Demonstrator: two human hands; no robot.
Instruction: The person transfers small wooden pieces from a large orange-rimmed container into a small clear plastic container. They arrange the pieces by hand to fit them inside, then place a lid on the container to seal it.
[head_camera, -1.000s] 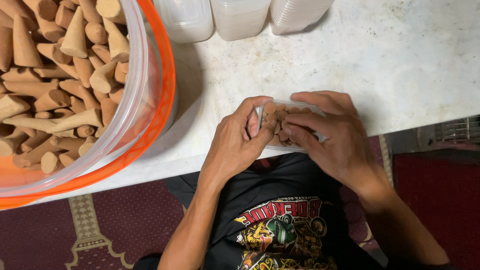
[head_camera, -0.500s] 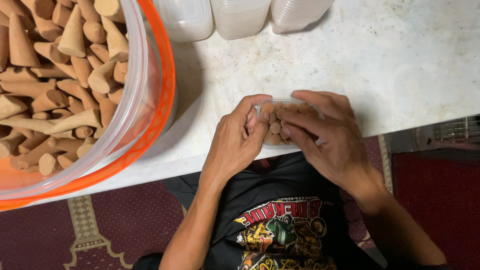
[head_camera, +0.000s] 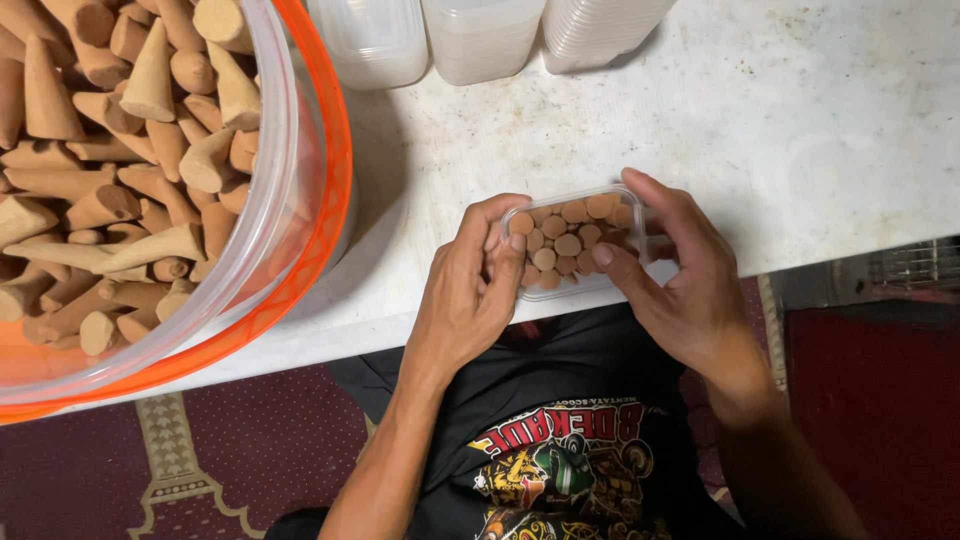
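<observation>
A small clear plastic box is gripped at its 2 ends, the left hand and right hand both closed on it at the near edge of the white bench. It is packed with brown cones standing upright, round bases showing. A big orange-rimmed tub of loose cones is seen well to the left.

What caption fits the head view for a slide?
Both hands, left hand and right hand, hold a clear box of brown cones at the table edge.
</observation>
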